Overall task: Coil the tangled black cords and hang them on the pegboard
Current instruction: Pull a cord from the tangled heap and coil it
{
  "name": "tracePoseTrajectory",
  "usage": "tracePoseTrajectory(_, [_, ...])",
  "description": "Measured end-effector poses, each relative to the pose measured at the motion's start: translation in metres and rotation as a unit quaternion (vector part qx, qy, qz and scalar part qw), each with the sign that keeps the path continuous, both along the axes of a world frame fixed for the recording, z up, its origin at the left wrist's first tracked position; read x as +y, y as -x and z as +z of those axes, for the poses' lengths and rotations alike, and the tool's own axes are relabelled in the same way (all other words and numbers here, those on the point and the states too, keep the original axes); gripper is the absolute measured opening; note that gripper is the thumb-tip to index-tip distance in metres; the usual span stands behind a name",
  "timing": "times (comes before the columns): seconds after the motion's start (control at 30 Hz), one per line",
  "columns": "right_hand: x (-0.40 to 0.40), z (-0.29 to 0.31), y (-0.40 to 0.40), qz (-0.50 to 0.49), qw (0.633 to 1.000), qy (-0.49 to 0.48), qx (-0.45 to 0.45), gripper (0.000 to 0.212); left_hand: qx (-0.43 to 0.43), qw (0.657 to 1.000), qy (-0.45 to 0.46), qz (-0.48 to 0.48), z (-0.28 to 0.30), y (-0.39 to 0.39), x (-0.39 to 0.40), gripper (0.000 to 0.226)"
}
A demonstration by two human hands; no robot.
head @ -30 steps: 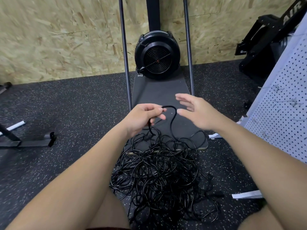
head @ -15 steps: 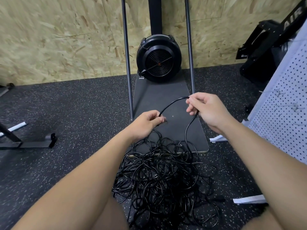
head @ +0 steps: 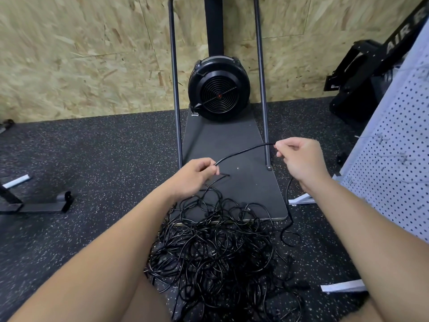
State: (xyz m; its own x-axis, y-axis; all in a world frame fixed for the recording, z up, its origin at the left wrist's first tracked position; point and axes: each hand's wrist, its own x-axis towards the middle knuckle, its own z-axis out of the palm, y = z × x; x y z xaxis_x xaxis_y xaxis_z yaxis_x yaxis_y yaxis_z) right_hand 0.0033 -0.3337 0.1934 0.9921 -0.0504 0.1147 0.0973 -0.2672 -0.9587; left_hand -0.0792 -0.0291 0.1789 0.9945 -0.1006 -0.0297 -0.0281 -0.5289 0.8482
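The tangled black cords (head: 216,259) lie in a heap on the floor (head: 92,173) near the person, and above it the left hand (head: 195,175) and the right hand (head: 299,159) each pinch one cord strand (head: 243,151) stretched between them, with the pegboard (head: 394,173) standing at the right.

A heap of thin glossy black cords (head: 216,256) lies tangled on the speckled rubber floor, its far edge overlapping a dark flat base plate. One strand (head: 243,151) rises from it, stretched nearly taut. A white perforated metal pegboard (head: 394,173) stands tilted at right, bearing small hooks.
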Motion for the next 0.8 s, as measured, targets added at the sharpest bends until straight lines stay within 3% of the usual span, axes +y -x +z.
tracePoseTrajectory(0.1, [-0.002, -0.004, 0.001, -0.020, 0.994, 0.102, -0.037, 0.015, 0.007, 0.990, 0.137, 0.031, 0.010, 0.000, -0.008, 0.028])
tracePoseTrajectory(0.2, [0.002, -0.006, 0.003, 0.022, 0.982, 0.182, -0.044, 0.026, 0.026, 0.949, 0.310, 0.048, 0.022, 0.000, -0.017, 0.027])
tracePoseTrajectory(0.33, [0.016, -0.011, 0.008, 0.098, 0.958, 0.269, -0.025, 0.037, 0.011, 0.905, 0.420, 0.066, 0.028, 0.001, -0.025, 0.027])
tracePoseTrajectory(0.43, [0.031, -0.009, 0.022, 0.151, 0.911, 0.383, -0.012, 0.037, 0.014, 0.892, 0.444, 0.085, 0.032, 0.002, -0.030, 0.029])
tracePoseTrajectory(0.53, [0.051, -0.007, 0.039, 0.189, 0.865, 0.464, -0.024, 0.034, 0.007, 0.912, 0.401, 0.080, 0.031, 0.002, -0.027, 0.033])
tracePoseTrajectory(0.63, [0.061, -0.006, 0.049, 0.232, 0.851, 0.469, -0.044, 0.038, 0.017, 0.908, 0.406, 0.098, 0.029, -0.001, -0.023, 0.034])
tracePoseTrajectory(0.8, [0.065, -0.001, 0.064, 0.391, 0.832, 0.376, -0.112, 0.033, 0.004, 0.910, 0.396, 0.121, 0.027, 0.001, -0.022, 0.035])
